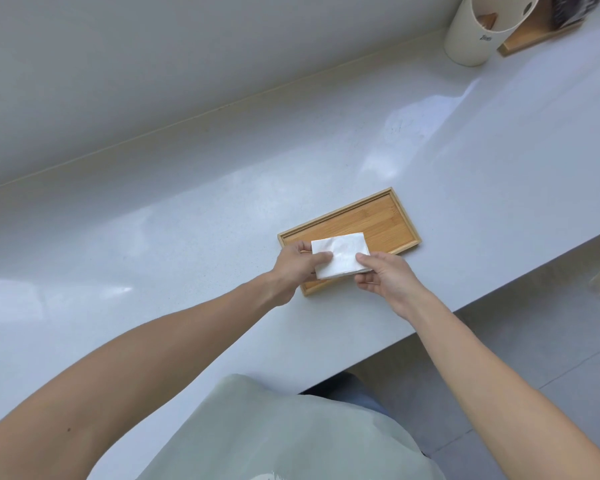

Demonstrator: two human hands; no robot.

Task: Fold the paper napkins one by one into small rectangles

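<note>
One pale grey counter (222,209); one white cylindrical container (478,32) at its far right end; one bamboo tray (385,220) mid-counter; two hands over the tray's near end; left hand (293,265) pinches the left edge of one folded white napkin (340,254), thumb on top; right hand (385,275) pinches its right corner; napkin held just above the tray.

place: home kitchen | evidence: long white countertop (187,237), cream utensil holder (478,32), bamboo tray (388,216)

Both hands (293,266) (383,273) pinch a folded napkin (340,254) over a wooden tray (378,220).
</note>
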